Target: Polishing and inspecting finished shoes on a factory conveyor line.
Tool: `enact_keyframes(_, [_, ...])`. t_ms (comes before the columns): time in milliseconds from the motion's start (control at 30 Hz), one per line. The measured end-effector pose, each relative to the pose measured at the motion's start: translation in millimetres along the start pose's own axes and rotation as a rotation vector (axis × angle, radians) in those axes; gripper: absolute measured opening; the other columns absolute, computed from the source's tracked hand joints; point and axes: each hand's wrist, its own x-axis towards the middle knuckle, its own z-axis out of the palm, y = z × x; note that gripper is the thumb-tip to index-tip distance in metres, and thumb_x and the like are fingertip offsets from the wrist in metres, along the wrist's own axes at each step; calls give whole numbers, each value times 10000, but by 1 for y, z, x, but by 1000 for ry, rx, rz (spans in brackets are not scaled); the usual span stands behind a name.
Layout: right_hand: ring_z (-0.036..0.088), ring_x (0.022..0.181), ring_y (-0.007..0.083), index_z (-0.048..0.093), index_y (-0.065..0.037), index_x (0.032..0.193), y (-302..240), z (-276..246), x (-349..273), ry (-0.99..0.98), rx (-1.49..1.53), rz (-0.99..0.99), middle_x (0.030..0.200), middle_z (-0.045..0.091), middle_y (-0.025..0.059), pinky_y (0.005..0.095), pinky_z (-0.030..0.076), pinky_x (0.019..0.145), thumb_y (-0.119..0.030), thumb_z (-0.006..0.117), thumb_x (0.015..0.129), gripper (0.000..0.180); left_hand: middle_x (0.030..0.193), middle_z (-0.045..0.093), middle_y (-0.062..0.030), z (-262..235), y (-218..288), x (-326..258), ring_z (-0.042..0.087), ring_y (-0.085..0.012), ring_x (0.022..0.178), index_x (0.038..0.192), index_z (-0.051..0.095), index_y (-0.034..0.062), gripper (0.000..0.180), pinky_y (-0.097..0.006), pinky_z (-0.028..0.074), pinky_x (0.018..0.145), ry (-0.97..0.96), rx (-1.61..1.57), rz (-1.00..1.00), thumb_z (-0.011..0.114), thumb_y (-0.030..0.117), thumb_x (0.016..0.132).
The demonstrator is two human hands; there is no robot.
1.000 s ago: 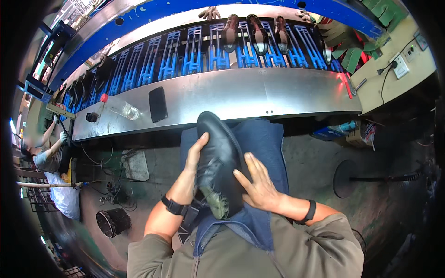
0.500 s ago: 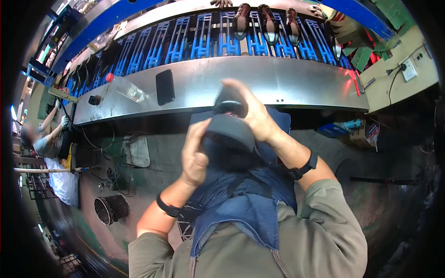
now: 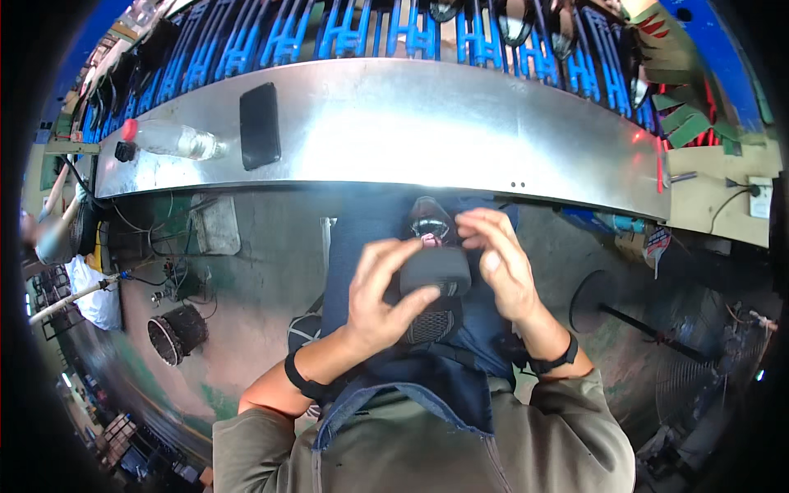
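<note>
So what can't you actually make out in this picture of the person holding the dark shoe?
- Head view: the middle of the black shoe, covered by the left hand and right hand.
- The shoe's sole, turned away or hidden under the fingers.
- The shoes on the blue racks, cut off by the top edge.
- The person at the far left, blurred and squeezed by the fisheye rim.
</note>
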Motion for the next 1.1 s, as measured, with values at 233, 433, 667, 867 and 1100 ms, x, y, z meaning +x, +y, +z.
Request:
enact_keyframes(233, [535, 930, 244, 567, 1, 1267, -2, 17, 19, 61, -212, 69, 1117, 528, 154, 340, 489, 765, -108, 753, 866, 456, 1102, 529, -94, 9, -28, 34, 550, -174, 920, 1230, 598, 28, 479, -309, 490, 768, -32, -251, -383, 821, 144, 822])
enact_keyframes(433, [522, 929, 240, 570, -28, 1280, 8, 6, 29, 34, -244, 79, 1106, 512, 143, 324, 494, 726, -88, 800, 811, 526, 1143, 551, -131, 4, -27, 59, 574, -267, 993, 1239, 583, 23, 488, -353, 501, 836, -188, -47, -296, 808, 125, 818])
enact_keyframes(667, [434, 1323, 259, 469, -78, 1450, 31, -6, 27, -74, 213, 239, 1392, 434, 141, 378, 358, 1101, -171, 799, 811, 725, 1304, 560, -171, -11, -32, 65, 543, -357, 1210, 1230, 634, 16, 532, -441, 440, 1029, -273, -171, -278, 822, 207, 770])
enact_keyframes(867, [368, 1376, 403, 487, 33, 1408, -19, 0, 2, -422, 324, -87, 1457, 363, 265, 475, 308, 1136, -399, 667, 899, 692, 1405, 457, -232, -15, 3, 21, 503, -369, 1222, 1356, 533, -10, 859, -435, 394, 1063, -223, -409, 53, 865, 435, 701])
enact_keyframes(1100, [450, 1262, 345, 621, -28, 1183, -20, 25, -48, -170, 160, -283, 1297, 539, 223, 493, 344, 1091, -377, 436, 985, 442, 1400, 500, -275, 9, 18, 4, 478, -396, 1331, 1293, 571, -51, 703, -501, 356, 1122, -383, -322, 148, 505, 569, 968])
